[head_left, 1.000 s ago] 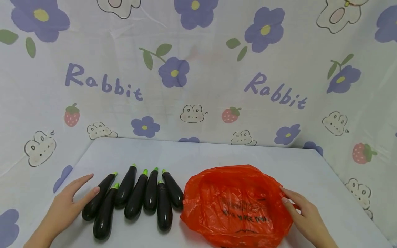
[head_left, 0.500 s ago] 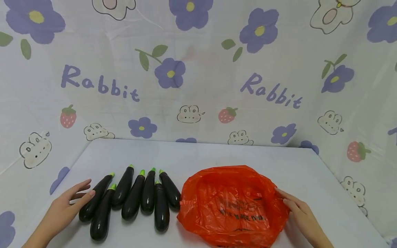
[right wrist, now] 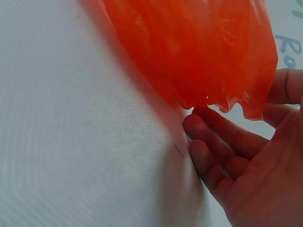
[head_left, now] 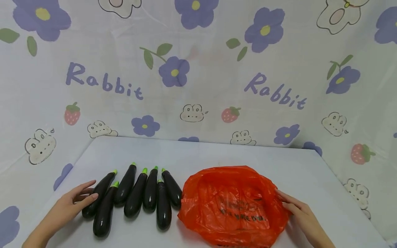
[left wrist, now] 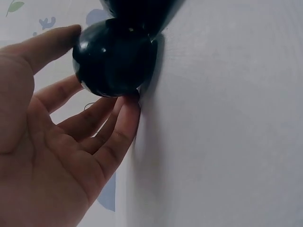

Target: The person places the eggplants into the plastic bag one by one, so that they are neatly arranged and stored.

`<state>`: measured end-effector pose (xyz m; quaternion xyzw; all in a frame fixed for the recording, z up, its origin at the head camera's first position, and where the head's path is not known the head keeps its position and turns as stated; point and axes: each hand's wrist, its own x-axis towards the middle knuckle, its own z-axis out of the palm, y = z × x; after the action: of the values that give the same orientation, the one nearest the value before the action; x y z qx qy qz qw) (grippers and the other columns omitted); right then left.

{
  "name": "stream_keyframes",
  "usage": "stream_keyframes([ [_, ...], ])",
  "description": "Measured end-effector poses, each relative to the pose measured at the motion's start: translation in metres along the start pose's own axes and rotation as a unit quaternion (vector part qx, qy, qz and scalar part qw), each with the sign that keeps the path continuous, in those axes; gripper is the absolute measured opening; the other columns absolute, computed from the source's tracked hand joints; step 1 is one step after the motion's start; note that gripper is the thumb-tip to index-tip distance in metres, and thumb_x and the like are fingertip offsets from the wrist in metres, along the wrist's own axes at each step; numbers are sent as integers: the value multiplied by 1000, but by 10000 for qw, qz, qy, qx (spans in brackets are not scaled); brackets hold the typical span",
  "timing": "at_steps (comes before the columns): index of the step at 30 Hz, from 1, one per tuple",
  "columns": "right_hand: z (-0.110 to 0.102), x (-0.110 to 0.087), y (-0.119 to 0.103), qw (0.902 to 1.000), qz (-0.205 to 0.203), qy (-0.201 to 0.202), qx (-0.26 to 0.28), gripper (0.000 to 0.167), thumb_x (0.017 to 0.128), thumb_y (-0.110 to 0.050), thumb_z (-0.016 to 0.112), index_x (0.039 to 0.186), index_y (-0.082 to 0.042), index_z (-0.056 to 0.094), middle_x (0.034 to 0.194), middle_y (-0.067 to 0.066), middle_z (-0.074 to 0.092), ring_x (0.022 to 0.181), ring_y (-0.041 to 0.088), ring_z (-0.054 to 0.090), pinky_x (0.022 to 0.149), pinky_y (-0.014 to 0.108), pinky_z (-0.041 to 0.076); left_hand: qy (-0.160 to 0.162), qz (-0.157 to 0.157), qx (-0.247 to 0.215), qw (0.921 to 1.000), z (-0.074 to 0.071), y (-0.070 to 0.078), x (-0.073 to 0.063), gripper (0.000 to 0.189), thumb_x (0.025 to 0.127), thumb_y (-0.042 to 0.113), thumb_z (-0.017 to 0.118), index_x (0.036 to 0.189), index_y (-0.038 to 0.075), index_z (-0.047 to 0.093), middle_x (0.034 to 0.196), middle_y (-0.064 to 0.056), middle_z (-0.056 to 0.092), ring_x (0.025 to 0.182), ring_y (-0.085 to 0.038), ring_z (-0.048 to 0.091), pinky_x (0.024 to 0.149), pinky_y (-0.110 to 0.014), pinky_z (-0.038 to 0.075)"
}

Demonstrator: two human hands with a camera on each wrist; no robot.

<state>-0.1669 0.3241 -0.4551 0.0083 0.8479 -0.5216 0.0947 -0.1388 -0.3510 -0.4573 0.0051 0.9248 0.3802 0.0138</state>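
My left hand (head_left: 69,205) is at the left end of a row of several glossy black eggplants with bright green stems. It holds the outermost eggplant (head_left: 103,186), thumb on one side and fingers on the other. The left wrist view shows that eggplant's round end (left wrist: 113,59) between thumb and curved fingers, close to the tabletop. Another eggplant (head_left: 103,217) lies right beside it. On the right, my right hand (head_left: 302,213) pinches the edge of a red plastic bag (head_left: 192,206), whose mouth is spread wide. In the right wrist view the bag's crumpled edge (right wrist: 227,90) hides some fingertips.
The other eggplants, one of them nearest the bag (head_left: 171,187), lie side by side, stems pointing to the back. All rest on a white tabletop (head_left: 198,151). A white cloth (head_left: 211,79) printed with flowers and rabbits hangs behind and beside the table.
My left hand has moved in over the outermost eggplant and its fingers have closed around it. The right hand stays at the bag's edge, and the bag has barely shifted.
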Motion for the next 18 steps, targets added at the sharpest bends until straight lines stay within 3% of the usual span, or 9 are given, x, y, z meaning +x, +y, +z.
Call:
stream_keyframes([
  [4, 0, -1, 0, 10000, 8, -18, -22, 45, 107, -19, 36, 151, -8, 40, 153, 15, 35, 141, 37, 29, 103, 43, 38, -10, 21, 40, 10000, 2, 0, -1, 70, 96, 44, 62, 150, 7, 39, 131, -27, 56, 111, -42, 59, 83, -52, 51],
  [10, -1, -2, 2, 9998, -176, -19, -25, 45, 108, -25, 39, 150, -9, 42, 152, 12, 37, 140, 35, 30, 99, 29, 41, -25, 32, 159, 9999, 1, -1, -2, 69, 96, 44, 61, 150, 7, 40, 130, -29, 55, 110, -42, 59, 84, -55, 49],
  [18, -1, -1, 4, 9997, -245, 10, -66, 45, 108, -24, 40, 150, -9, 42, 152, 14, 37, 140, 35, 30, 103, 42, 38, -48, 90, 188, 9998, 2, -2, -1, 66, 97, 42, 61, 149, 6, 42, 130, -31, 54, 108, -41, 61, 82, -52, 51],
])
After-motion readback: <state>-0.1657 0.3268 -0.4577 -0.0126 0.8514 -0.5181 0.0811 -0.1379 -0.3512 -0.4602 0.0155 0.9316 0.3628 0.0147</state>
